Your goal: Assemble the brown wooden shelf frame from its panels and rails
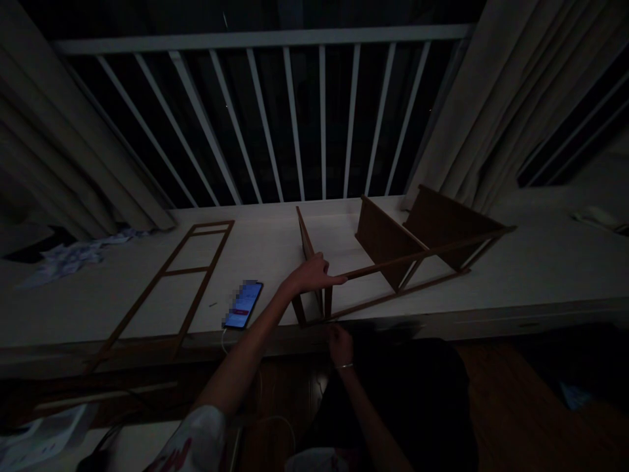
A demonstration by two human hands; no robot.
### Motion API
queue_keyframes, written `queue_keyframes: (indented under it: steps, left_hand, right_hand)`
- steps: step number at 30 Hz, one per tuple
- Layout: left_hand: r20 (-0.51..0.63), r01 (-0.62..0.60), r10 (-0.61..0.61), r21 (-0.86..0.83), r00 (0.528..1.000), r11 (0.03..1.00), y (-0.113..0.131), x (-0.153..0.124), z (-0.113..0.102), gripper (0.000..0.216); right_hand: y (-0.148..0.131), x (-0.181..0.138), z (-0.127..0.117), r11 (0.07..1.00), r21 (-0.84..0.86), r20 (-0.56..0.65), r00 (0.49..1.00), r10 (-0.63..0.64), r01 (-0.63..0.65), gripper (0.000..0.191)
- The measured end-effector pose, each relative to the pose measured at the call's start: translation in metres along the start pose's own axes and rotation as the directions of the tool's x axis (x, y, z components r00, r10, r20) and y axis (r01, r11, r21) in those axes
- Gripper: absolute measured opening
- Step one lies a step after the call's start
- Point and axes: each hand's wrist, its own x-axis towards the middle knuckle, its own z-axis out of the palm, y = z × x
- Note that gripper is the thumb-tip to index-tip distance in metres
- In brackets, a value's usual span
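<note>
A partly built brown wooden shelf [393,249] lies on its side on a pale window ledge [540,269]. My left hand [314,272] rests on the near upper corner of its frame, fingers curled round the rail. My right hand [339,344] is lower, at the ledge's front edge by the frame's bottom corner, fingers closed on something too dark to make out. A second flat wooden side frame [171,288] lies on the ledge to the left.
A lit phone [243,305] with a cable lies on the ledge between the two frames. Crumpled paper [73,255] sits at far left. White railing bars [295,118] and curtains stand behind. The wooden floor below is dark.
</note>
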Motion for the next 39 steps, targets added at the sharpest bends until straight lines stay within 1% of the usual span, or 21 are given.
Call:
queue_keyframes:
  steps: [3,7,9,14,17,20,24,28,32,39]
  left_hand:
    - [0.006,0.01,-0.01,0.002,1.0,1.0,0.001,0.0,-0.001,0.047]
    - [0.009,0.017,-0.017,-0.003,1.0,1.0,0.002,0.0,-0.001,0.048]
    - [0.013,0.014,-0.014,-0.002,1.0,1.0,0.002,0.0,-0.001,0.048]
    - [0.005,0.026,-0.026,0.009,1.0,1.0,0.003,0.0,-0.001,0.047]
    - [0.004,0.011,-0.011,0.006,1.0,1.0,0.002,0.0,0.0,0.047]
    - [-0.009,0.006,-0.006,0.003,1.0,1.0,0.001,0.001,0.001,0.047]
    - [-0.021,-0.02,0.02,0.006,1.0,1.0,0.002,0.0,0.0,0.046]
    - [-0.014,-0.016,0.017,0.001,1.0,1.0,0.002,0.0,-0.001,0.046]
    - [-0.006,-0.004,0.004,-0.001,1.0,1.0,0.001,0.001,0.0,0.047]
    - [-0.007,-0.004,0.004,-0.008,1.0,1.0,0.002,-0.002,-0.002,0.048]
  right_hand:
    - [-0.003,-0.004,-0.004,0.985,-0.17,-0.054,0.999,-0.006,-0.003,0.022]
    - [-0.009,-0.007,-0.005,0.959,-0.282,-0.102,0.995,-0.01,-0.019,0.018]
    - [-0.012,-0.008,-0.005,0.948,-0.317,-0.103,0.993,-0.056,0.02,0.019]
    - [-0.01,-0.008,-0.003,0.926,-0.304,-0.056,0.967,-0.25,0.222,0.026]
    - [-0.006,-0.006,-0.004,0.916,-0.271,-0.031,0.949,-0.314,0.294,0.029]
    - [-0.005,-0.005,-0.004,0.912,-0.237,-0.01,0.938,-0.346,0.334,0.033]
    - [-0.005,-0.005,-0.004,0.923,-0.208,-0.022,0.942,-0.336,0.324,0.032]
    - [-0.005,-0.004,-0.003,0.945,-0.201,-0.057,0.959,-0.276,0.26,0.027]
    - [-0.008,-0.005,-0.004,0.951,-0.229,-0.054,0.973,-0.225,0.207,0.024]
    - [-0.007,-0.005,-0.007,0.938,-0.277,-0.023,0.975,-0.222,0.207,0.026]
